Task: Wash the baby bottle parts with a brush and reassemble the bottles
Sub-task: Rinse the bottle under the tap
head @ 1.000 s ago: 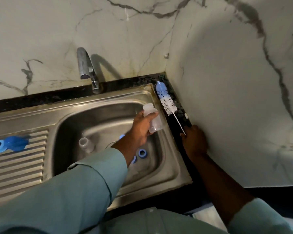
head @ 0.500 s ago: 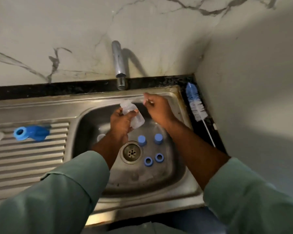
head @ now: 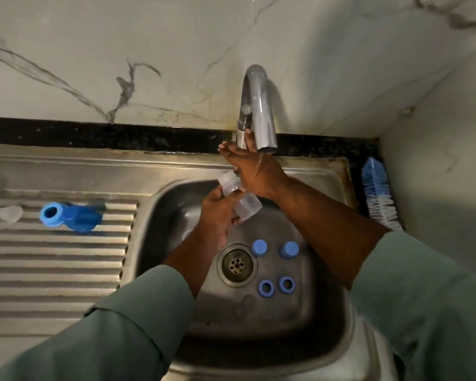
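No writing is legible. The left hand [head: 217,213] grasps the clear bottle [head: 241,198] over the sink [head: 324,270]; the right hand [head: 254,169], fingers released, touches the tap [head: 256,111].

Both arms, in pale green sleeves pushed back from bare forearms, reach far into the scene. The left hand [head: 217,213] curls its fingers round a small clear plastic baby bottle [head: 241,196], tilted. The right hand [head: 252,167] crosses above it, fingers straight, fingertips touching the chrome tap [head: 256,105].
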Demonstrator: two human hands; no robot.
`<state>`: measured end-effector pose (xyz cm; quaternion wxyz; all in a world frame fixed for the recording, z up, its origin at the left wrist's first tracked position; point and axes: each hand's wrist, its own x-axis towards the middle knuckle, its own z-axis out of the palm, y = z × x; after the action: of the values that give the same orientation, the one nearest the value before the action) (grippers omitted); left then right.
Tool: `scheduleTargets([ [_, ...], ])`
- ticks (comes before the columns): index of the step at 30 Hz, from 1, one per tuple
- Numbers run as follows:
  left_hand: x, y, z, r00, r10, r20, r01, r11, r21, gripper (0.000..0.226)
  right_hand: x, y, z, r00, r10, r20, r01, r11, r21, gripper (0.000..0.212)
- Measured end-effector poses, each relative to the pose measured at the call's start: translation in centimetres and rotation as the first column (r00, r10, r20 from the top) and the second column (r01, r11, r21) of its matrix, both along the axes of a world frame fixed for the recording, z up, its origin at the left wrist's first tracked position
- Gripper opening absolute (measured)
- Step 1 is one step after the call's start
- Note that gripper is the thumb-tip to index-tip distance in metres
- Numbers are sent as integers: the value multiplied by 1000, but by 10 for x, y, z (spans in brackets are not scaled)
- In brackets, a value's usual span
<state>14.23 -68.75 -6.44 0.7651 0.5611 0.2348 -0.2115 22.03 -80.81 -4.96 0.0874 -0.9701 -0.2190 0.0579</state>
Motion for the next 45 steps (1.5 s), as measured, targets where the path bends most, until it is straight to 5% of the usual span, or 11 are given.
scheduleTargets([
  [4,-5,0,-9,997,60,-38,-62,996,-70,33,-1,-10,-1,998,17,-52,5,916,402,54],
  [12,-2,-10,-4,967,59,-249,-97,985,-145,33,0,-16,9,987,36,-157,45,877,478,48],
  [16,2,-15,-4,967,78,-241,-126,974,-189,24,-1,-17,9,975,5,-222,118,836,536,40],
  [25,3,-25,-4,891,147,-430,-253,946,-202,41,5,-18,9,982,-1,-189,80,908,412,46],
  [35,8,-31,-1,893,292,-342,-393,876,-277,35,13,-16,10,967,-9,-253,80,959,271,45],
  [42,4,-30,8,935,168,-313,-305,832,-464,54,10,-17,17,961,-3,-275,97,939,329,43],
  [45,6,-36,6,937,222,-270,-323,846,-424,35,5,-15,21,955,7,-296,130,888,441,42],
])
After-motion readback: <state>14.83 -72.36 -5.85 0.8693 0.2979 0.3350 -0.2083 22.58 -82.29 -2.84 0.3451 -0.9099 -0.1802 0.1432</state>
